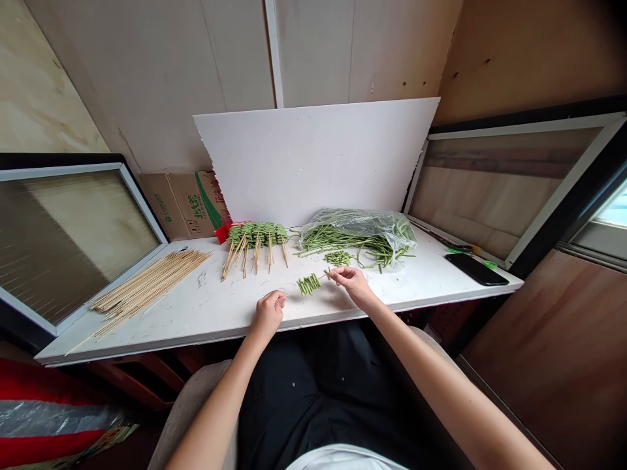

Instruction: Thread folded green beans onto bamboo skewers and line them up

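My left hand (269, 311) is closed around the lower end of a thin wooden skewer. A row of short green bean pieces (308, 284) is threaded side by side along that skewer. At its upper end my right hand (351, 285) pinches a short green bean piece (328, 273) by the tip. Just behind the right hand lies a small pile of cut green beans (337, 258). Beyond it, long green beans (323, 240) spill from a clear plastic bag (365, 222). Finished bean skewers (257, 235) are stacked at the back, their bare sticks facing me.
Many bare wooden skewers (151, 287) lie at the left of the white table (215, 313). A black phone (476, 269) rests near the right end, beside green-handled scissors (488, 264). A white board (318, 163) and a cardboard box (179, 203) stand at the back.
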`<state>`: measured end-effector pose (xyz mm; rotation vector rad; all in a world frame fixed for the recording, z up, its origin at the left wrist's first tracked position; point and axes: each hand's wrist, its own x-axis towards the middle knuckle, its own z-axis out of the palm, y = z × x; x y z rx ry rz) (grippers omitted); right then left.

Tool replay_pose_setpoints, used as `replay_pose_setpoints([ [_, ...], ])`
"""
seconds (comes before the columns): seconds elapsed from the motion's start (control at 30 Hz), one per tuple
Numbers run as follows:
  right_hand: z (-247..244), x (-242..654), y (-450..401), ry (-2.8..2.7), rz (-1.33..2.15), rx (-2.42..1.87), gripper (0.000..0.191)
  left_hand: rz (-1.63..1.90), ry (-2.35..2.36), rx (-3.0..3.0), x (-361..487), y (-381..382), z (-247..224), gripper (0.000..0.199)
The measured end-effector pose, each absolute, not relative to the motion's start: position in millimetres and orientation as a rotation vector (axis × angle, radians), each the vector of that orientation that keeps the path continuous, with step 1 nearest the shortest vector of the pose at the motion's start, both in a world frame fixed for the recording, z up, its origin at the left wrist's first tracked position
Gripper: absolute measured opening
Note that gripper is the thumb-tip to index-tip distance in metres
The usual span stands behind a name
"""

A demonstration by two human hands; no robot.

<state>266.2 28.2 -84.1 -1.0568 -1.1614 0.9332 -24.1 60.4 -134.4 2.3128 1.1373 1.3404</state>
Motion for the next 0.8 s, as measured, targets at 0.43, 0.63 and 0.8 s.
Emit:
replay_pose_setpoints([
  [0.43,-87,262,26,-1.236,0.88,-1.06,0.04,1.34,1.13,2.323,-24,60,-135,0.024],
  [0.63,-97,243,29,-1.269,0.906,-1.063,0.036,1.313,1.128,2.306,-24,60,-135,0.024],
  [0.8,-82,261,26,-1.328,0.888,-1.121,0.036,1.33,1.176,2.273,-22,58,-131,0.023],
])
